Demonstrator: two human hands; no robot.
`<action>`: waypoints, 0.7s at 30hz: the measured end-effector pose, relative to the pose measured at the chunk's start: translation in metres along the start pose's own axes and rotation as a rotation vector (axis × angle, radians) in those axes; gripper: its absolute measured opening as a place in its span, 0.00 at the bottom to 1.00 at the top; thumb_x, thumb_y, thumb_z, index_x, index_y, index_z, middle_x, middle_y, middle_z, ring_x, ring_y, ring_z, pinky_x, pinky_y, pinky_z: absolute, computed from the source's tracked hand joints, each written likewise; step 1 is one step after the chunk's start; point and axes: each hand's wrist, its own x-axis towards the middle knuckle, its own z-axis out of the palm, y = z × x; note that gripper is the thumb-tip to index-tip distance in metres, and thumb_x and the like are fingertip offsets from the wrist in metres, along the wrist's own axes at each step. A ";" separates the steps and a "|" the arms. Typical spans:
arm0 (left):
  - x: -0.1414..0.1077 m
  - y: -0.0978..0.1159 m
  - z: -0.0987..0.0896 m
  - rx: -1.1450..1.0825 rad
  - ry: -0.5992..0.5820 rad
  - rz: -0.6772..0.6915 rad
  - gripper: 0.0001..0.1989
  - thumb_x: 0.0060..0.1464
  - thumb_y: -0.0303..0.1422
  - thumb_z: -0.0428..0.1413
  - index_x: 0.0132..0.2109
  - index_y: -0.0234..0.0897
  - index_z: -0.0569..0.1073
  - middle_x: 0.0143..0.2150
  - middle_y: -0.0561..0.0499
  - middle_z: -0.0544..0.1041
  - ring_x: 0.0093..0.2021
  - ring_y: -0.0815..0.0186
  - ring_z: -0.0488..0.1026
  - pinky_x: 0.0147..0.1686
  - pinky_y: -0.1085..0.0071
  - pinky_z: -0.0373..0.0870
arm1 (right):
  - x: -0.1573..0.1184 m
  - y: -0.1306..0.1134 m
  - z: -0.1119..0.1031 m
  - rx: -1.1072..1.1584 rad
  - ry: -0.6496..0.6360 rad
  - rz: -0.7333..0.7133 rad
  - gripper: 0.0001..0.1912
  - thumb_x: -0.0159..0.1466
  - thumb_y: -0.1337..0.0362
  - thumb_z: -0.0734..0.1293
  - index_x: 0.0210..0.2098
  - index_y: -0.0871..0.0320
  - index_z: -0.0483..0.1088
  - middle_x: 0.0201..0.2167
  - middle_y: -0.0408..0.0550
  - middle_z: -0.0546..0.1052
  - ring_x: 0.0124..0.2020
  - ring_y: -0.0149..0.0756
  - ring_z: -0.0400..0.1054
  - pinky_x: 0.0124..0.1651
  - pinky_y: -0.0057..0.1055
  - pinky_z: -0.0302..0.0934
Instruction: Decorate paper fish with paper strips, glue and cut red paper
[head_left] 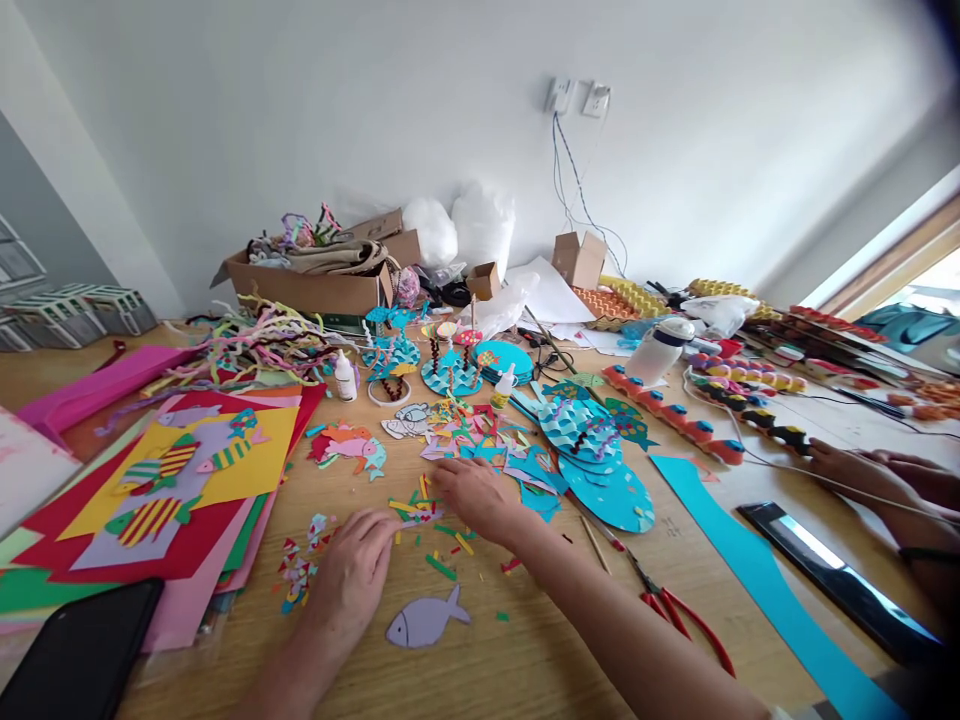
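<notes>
My left hand (356, 562) is low over the table, its fingers curled and pressed together. A small lilac paper piece (420, 519) lies at its fingertips. To the right, my right hand (471, 497) reaches down among green and yellow paper strips, fingers bent and close together; whatever they pinch is hidden. A green strip (441, 567) and other cut strips lie between and below the hands. Nearer to me is a lilac paper fish (429, 620) with a drawn eye and gill line. Tiny coloured scraps (296, 570) are heaped left of my left hand.
Striped paper fish (156, 521) lie on coloured sheets at left, near a black phone (82, 650). Red-handled scissors (667, 605), blue paper discs (611, 492) and a glue bottle (346, 378) are around. Another person's hands (862, 475) are at right.
</notes>
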 end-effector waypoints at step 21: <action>-0.002 0.006 -0.002 -0.110 -0.029 -0.010 0.13 0.54 0.24 0.45 0.36 0.39 0.73 0.32 0.48 0.77 0.34 0.62 0.75 0.34 0.68 0.73 | -0.012 0.065 -0.017 0.003 -0.004 0.426 0.12 0.60 0.71 0.58 0.38 0.57 0.71 0.39 0.48 0.76 0.42 0.35 0.68 0.37 0.26 0.55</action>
